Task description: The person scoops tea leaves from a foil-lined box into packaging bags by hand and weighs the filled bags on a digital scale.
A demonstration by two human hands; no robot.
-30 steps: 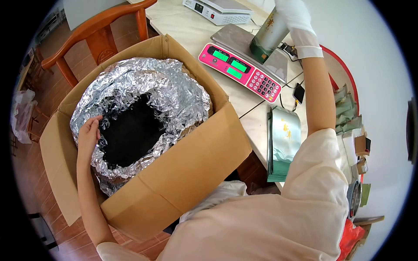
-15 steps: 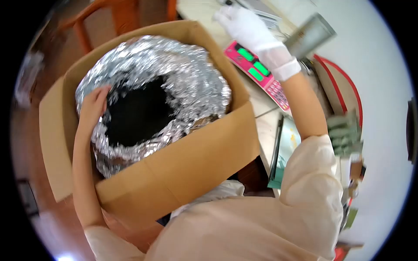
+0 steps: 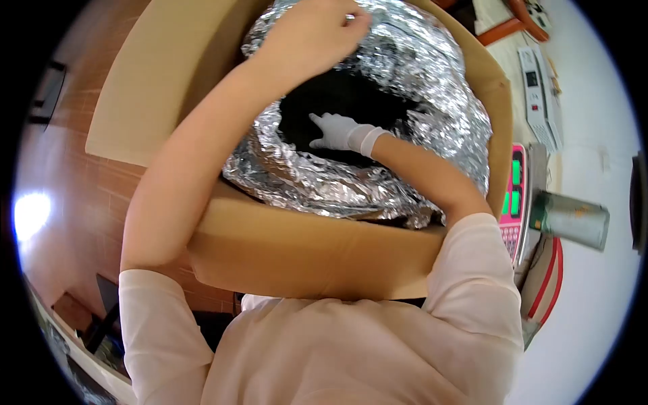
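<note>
Head view: a gloved right hand (image 3: 337, 131) reaches with loosely spread fingers, holding nothing, into dark loose leaf (image 3: 351, 101) inside a crinkled foil liner (image 3: 418, 81), while the bare left hand (image 3: 310, 34), beyond that grip, pinches the liner's far edge. Keeping the foil pulled back should let the scoop come cleanly. A stiff cardboard box (image 3: 304, 250) surrounds both; a pink scale (image 3: 513, 202) and a cylindrical tin (image 3: 570, 219) stand right of the grip on the counter.

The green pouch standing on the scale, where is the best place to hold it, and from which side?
Probably grip the green pouch around its middle, coming from its open side away from the cardboard box. It is round and open at the top, so squeezing the rim could fold it. The right hand is inside the foil bag.
</note>
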